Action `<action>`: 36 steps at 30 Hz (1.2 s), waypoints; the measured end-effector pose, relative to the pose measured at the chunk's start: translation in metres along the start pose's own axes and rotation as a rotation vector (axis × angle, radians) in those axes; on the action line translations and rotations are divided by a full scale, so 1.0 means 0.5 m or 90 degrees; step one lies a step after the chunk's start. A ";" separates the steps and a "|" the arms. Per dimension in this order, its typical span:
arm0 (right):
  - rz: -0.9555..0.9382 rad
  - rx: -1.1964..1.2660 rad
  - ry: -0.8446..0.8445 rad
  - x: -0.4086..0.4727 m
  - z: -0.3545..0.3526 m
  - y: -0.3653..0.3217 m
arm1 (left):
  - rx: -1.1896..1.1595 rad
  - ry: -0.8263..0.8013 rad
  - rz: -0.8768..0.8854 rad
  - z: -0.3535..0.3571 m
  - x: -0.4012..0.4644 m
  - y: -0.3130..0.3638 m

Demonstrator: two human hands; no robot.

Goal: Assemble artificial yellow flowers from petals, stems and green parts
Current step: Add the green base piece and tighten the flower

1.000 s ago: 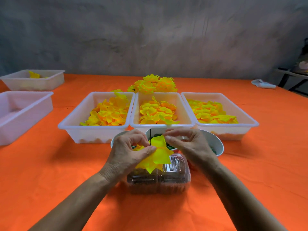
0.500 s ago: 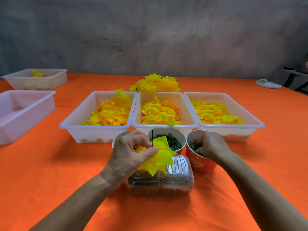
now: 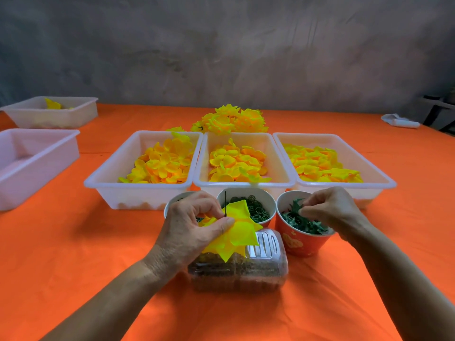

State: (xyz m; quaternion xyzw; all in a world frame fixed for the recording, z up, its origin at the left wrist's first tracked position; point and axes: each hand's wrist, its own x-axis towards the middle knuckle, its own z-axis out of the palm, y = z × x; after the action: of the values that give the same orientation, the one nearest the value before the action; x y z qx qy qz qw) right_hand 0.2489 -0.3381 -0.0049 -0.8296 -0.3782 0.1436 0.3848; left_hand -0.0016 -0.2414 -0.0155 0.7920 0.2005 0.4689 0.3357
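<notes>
Hands: my left hand (image 3: 194, 225) grips flower (image 3: 236, 227); right hand (image 3: 330, 210) pinches green parts (image 3: 302, 222).
Direction: cup (image 3: 304, 244) lies right of flower, stem (image 3: 225, 205) upright.

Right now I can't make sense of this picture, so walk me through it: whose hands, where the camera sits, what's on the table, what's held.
No machine here: a person works with bare hands, filmed by one camera worn on the head, looking forward and down.

The left hand grips a half-built yellow flower with a thin dark stem sticking up. The right hand pinches at green pieces in a red cup.

On the orange table stand three white trays of yellow petals, a cup of green rings, a clear box and, behind, a heap of finished flowers. Two more trays stand at the left.
</notes>
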 end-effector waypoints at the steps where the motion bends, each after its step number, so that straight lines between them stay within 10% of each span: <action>1: 0.010 0.025 -0.015 0.000 -0.004 0.002 | 0.001 0.000 0.000 0.000 0.000 -0.001; 36: -0.041 -0.008 -0.021 0.000 0.002 0.022 | -0.017 -0.015 -0.009 -0.003 -0.001 -0.009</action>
State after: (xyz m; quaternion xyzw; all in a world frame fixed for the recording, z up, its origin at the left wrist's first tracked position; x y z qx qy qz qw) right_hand 0.2540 -0.3420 -0.0138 -0.8172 -0.4117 0.1424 0.3775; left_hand -0.0029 -0.2381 -0.0185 0.7916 0.1958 0.4595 0.3520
